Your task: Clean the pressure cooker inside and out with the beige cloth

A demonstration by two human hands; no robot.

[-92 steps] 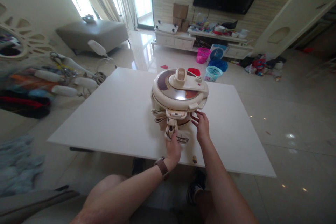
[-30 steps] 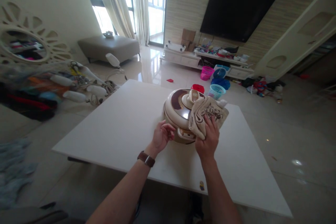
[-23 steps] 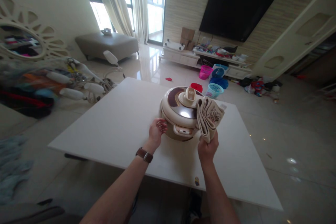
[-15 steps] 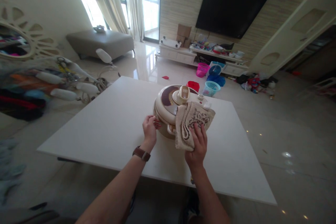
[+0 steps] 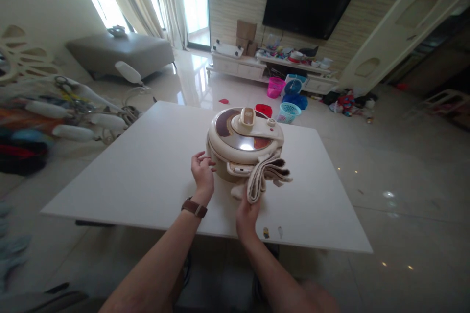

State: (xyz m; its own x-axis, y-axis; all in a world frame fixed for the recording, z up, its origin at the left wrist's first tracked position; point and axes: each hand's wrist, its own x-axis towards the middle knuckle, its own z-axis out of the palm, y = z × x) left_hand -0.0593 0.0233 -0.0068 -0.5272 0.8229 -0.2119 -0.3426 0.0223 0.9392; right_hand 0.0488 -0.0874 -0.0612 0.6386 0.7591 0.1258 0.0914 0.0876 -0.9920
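Observation:
A cream electric pressure cooker [image 5: 244, 139] with a brown and silver lid stands on the white table [image 5: 139, 176]. My right hand [image 5: 248, 212] grips a folded beige cloth [image 5: 266, 176], whose layered edges face me. The cloth is at the cooker's front right, beside its front handle [image 5: 238, 169]; I cannot tell whether it presses on the wall. Most of my right fingers are hidden under the cloth. My left hand [image 5: 203, 172] is at the cooker's left side, fingers loosely bent and apart, holding nothing. Whether its fingertips touch the cooker is unclear.
Two small stickers or flat bits, one of them yellow and blue [image 5: 266, 233], are by the table's front edge. Beyond the table are a red basin [image 5: 263, 109], a light-blue basket [image 5: 289, 113] and a pink basket [image 5: 275, 88]. A lamp with white shades [image 5: 128, 72] stands at left.
My right hand has brought the cloth down off the lid's right side to the cooker's lower front, turning it edge-on. My left fingers have spread a little. The camera view has shifted.

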